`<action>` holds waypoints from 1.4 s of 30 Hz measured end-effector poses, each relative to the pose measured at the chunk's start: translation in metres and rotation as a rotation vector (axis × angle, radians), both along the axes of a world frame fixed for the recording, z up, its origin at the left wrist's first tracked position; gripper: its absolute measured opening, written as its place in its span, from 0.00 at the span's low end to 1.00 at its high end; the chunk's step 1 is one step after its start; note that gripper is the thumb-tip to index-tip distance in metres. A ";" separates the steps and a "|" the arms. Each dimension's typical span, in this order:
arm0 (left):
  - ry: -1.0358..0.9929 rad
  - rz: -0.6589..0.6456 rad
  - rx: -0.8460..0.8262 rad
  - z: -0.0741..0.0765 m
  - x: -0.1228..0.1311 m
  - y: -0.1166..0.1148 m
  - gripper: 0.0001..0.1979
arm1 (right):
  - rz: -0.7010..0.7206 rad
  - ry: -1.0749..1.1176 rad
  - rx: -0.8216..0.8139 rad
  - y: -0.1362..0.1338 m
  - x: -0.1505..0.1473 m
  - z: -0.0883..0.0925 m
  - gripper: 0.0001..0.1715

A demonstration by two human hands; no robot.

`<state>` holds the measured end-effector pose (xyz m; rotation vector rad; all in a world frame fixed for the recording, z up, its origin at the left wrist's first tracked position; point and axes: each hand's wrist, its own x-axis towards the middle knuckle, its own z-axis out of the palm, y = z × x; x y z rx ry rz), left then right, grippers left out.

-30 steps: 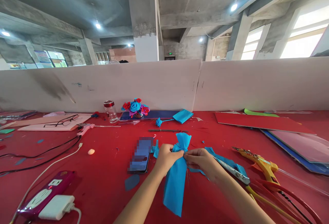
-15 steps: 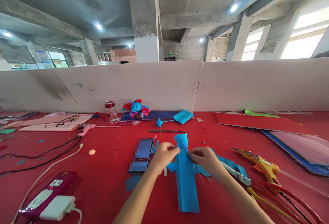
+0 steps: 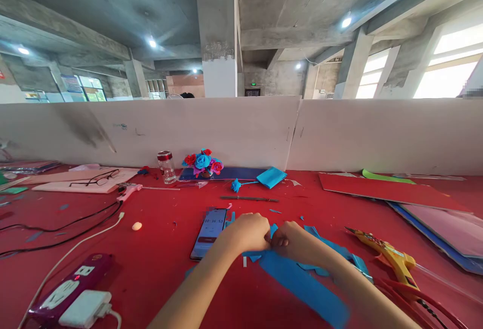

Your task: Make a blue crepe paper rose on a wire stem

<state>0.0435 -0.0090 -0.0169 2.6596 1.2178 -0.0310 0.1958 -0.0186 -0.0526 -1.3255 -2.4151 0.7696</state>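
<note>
A long strip of blue crepe paper (image 3: 302, 281) runs from between my hands down toward the lower right, its near end smeared by motion. My left hand (image 3: 251, 232) is closed on the upper end of the strip. Pressed close beside it, my right hand (image 3: 291, 236) is also closed on the paper, its fingers curled in. The pinched part is mostly hidden behind the fingers. Blue paper scraps (image 3: 328, 242) lie under and behind my right forearm. A phone (image 3: 208, 233) with a lit timer screen rests left of my left hand.
A yellow glue gun (image 3: 390, 258) lies at right, near stacked coloured sheets (image 3: 437, 228). Behind are paper flowers (image 3: 203, 162), a glass jar (image 3: 166, 168), a blue flower (image 3: 236, 185) and thin sticks (image 3: 249, 198). At left are a purple power strip (image 3: 71, 286) and cables. A white partition (image 3: 226, 128) bounds the table.
Both hands have turned inward and come together on the paper's pinched part. The strip has swung from pointing straight toward me to slanting lower right. The camera view has shifted slightly.
</note>
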 end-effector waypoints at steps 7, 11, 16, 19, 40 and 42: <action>-0.104 -0.021 -0.300 -0.007 0.002 0.025 0.08 | 0.071 0.000 0.045 0.010 0.008 0.000 0.13; -0.153 -0.071 -0.357 -0.020 0.001 0.033 0.09 | 0.012 0.099 -0.074 0.013 0.015 -0.009 0.09; -0.169 -0.155 -0.453 -0.027 -0.005 0.042 0.05 | 0.131 0.212 -0.201 0.005 0.021 -0.006 0.11; -0.231 -0.211 -0.566 -0.025 -0.012 0.042 0.05 | 0.295 0.179 -0.090 -0.008 0.024 0.007 0.19; -0.271 -0.321 -0.762 -0.027 -0.022 0.043 0.07 | 0.451 -0.369 1.091 -0.044 0.037 -0.004 0.21; -0.284 -0.326 -0.770 -0.023 -0.020 0.040 0.06 | 0.441 -0.321 1.142 -0.046 0.035 -0.003 0.20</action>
